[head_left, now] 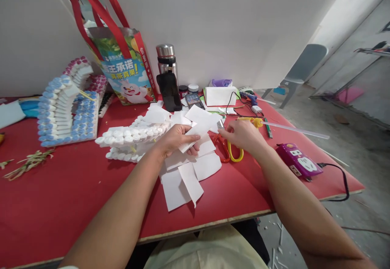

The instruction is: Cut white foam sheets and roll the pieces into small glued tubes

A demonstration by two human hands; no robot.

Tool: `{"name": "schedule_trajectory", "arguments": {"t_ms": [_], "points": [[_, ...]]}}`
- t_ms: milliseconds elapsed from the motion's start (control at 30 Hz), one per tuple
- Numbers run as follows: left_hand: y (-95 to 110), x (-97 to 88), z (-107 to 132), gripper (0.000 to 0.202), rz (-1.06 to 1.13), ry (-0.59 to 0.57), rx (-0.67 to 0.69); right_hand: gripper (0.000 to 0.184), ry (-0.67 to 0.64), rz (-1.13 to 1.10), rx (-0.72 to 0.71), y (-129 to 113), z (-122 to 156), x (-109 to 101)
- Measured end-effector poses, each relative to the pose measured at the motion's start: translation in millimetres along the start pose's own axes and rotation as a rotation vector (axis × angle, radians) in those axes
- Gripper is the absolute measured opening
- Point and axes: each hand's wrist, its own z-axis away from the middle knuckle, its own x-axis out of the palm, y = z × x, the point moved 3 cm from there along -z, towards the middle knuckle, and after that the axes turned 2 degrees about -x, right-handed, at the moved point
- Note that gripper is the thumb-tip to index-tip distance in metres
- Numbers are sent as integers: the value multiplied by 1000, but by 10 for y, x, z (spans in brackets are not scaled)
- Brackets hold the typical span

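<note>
My left hand (pixel 176 139) is closed around a white paper piece (pixel 196 133) held over the red table (pixel 76 191). My right hand (pixel 240 135) pinches a small silvery thing at that paper's right edge; I cannot make out what it is. Under both hands lies a heap of cut white paper pieces (pixel 185 175). Scissors (pixel 227 151) with red and yellow handles lie just below my right hand. A white model of rows of round caps (pixel 131 137) sits left of my left hand.
A blue-and-white cap model (pixel 65 110) stands at the left, a red-handled printed bag (pixel 124 70), a steel flask (pixel 166 57) and a dark phone (pixel 169 92) at the back. A purple power strip (pixel 298 161) lies at the right near the table edge.
</note>
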Motion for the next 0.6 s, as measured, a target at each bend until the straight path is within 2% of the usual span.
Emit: {"name": "schedule_trajectory", "arguments": {"t_ms": [100,200,300,400,467,533,600], "points": [[-16,-39,-28,35,23,60,9,40,-198,291,26,-121,80,105],[-5,-44,-31,36,50,85,10,43,-253,347,29,-262,130,175],[25,-59,-21,34,89,125,30,46,-284,319,82,-283,140,169],[31,-111,-24,30,166,187,41,42,-284,215,119,-184,117,98],[18,-152,-37,27,209,212,53,41,-215,110,129,-100,89,25],[0,-189,-55,26,243,220,76,43,-150,-113,114,-42,66,-39],[-16,-215,-68,25,272,234,94,39,-157,-475,70,-27,57,-82]]}}
